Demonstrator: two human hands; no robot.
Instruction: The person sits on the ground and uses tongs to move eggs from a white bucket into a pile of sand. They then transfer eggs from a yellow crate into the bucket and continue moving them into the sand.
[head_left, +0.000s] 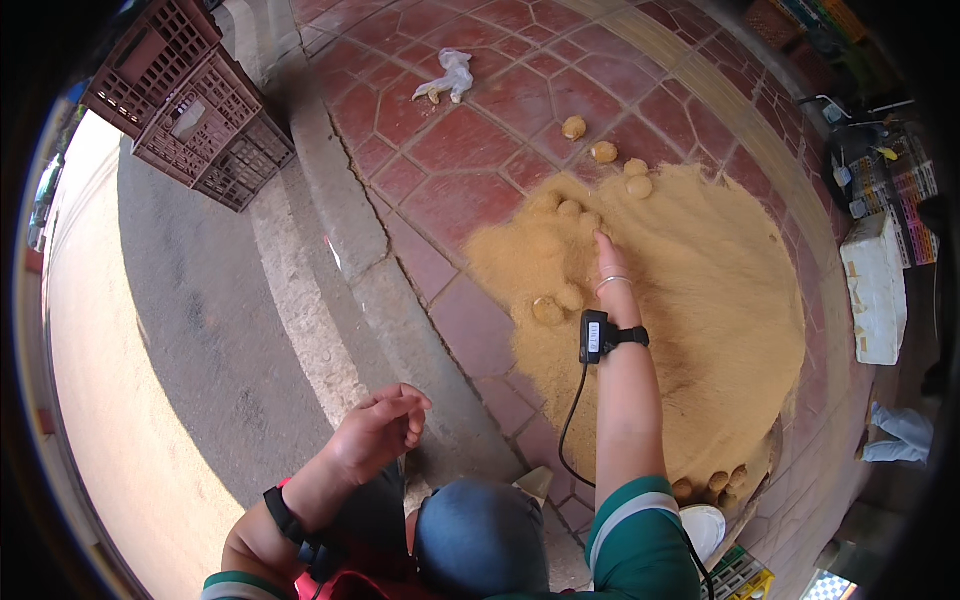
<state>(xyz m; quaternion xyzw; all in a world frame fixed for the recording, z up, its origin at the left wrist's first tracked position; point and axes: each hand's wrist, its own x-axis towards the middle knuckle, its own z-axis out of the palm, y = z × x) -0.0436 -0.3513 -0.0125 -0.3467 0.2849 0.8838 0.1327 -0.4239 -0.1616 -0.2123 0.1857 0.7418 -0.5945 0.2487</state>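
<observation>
Yellow-brown sawdust-like powder (720, 277) lies in a broad pile on red paving. My right hand (609, 251) reaches into its upper left part, the fingers partly buried and hidden, so what they hold does not show. Around the fingertips sit several round, powder-coated balls, one (569, 208) just above left. Another ball (547, 310) is half sunk to the left of my wrist. Above the pile, more round balls (574, 127) rest on the tiles and at the powder's edge. My left hand (386, 427) hangs above the kerb with its fingers curled, nothing visible in it.
Stacked plastic crates (214, 124) stand by the kerb (405, 337) at upper left. A crumpled plastic bag (452, 75) lies on the tiles. At the right are a white foam box (874, 289) and a person's legs (896, 433). A white bowl (703, 529) sits near my right elbow, beside several coated balls.
</observation>
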